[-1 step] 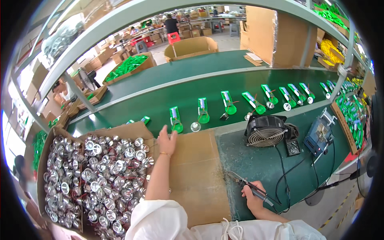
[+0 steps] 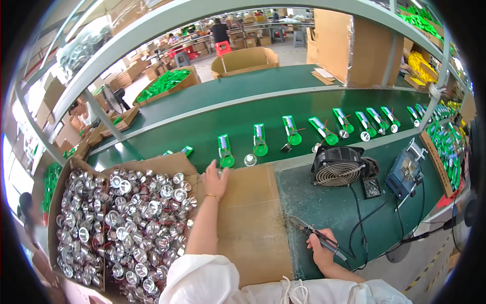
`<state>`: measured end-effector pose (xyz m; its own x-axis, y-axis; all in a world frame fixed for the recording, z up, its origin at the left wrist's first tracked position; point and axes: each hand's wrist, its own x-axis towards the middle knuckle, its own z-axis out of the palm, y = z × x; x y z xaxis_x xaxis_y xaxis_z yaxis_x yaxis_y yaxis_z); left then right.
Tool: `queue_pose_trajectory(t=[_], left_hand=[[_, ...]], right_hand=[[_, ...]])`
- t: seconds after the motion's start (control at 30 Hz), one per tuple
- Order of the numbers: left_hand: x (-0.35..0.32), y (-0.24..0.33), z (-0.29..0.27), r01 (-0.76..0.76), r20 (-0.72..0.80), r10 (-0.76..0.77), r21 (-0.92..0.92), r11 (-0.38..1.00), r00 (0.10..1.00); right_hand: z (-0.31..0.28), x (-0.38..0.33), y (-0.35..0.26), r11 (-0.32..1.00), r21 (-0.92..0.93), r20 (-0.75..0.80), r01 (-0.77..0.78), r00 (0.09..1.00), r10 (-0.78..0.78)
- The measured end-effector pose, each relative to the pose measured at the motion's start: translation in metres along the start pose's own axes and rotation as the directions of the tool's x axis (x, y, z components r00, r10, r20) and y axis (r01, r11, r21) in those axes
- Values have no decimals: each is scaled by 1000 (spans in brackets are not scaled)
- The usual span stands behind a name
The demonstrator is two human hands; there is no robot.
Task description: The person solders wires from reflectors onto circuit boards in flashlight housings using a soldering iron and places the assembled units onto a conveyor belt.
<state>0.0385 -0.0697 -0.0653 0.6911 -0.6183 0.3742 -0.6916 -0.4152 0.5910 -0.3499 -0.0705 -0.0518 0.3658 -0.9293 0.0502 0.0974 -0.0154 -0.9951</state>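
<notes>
Cardboard sheet (image 2: 248, 223) | left hand (image 2: 214, 181) (fingertips unclear) | right hand (image 2: 320, 249) grips soldering iron (image 2: 316, 235)

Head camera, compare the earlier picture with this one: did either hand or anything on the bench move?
Nothing visibly changed. The left hand reaches to the far edge of the cardboard sheet, beside the box of silver reflector cups. The right hand holds the soldering iron over the green mat.

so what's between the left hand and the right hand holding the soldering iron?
In the head view, only the flat brown cardboard sheet and bare green mat lie between the left hand and right hand.
</notes>
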Motion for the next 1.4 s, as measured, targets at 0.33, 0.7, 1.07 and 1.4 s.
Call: queue_pose_trajectory(t=[0.33,0.7,1.07,1.4], left_hand=[[-67,24,-33,-47,278,-20,231,972,960],[-128,-3,-144,-537,643,114,514,669,757],[-165,4,-225,-609,739,76,487,626,669],[-162,-62,-311,107,-166,51,812,573,985]], right_hand=[[3,3,-1,997,82,-34,11,999,-8],[1,-2,4,993,113,-30,-20,999,23],[3,1,1,994,105,-10,3,1000,-2],[5,-3,-3,998,61,-15,1,1000,0]])
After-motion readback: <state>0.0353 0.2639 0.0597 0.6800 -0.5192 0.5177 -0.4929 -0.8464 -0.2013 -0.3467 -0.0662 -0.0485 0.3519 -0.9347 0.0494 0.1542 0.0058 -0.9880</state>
